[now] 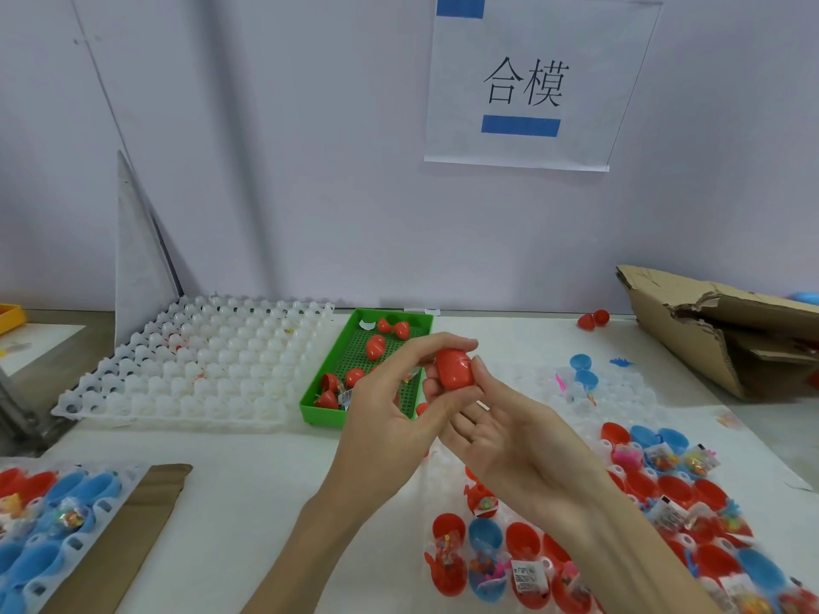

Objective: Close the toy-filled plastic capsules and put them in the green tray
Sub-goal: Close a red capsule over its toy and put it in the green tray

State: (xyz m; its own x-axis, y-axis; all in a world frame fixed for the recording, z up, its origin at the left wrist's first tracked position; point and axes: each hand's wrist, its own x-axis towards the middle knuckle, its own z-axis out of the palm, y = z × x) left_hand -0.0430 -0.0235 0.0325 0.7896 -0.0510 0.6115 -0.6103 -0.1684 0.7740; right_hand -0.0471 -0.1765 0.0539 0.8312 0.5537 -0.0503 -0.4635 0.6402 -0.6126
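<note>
Two hands grip one red capsule (455, 369) above the near end of the green tray (320, 407): the left hand (390, 407) pinches its left side, the right hand (501, 429) curls round its right; it looks closed, though fingers hide the seam.

- We read two large black characters, "合模", printed on a white paper sign (532, 82) fixed to the wall behind the table.
- We see two solid blue bars on that same sign, one at its top edge and one under the characters; neither carries any writing.
- We notice small white labels (527, 576) with a square code pattern on the toy packets in the open capsules at lower right, too small for us to read.
</note>
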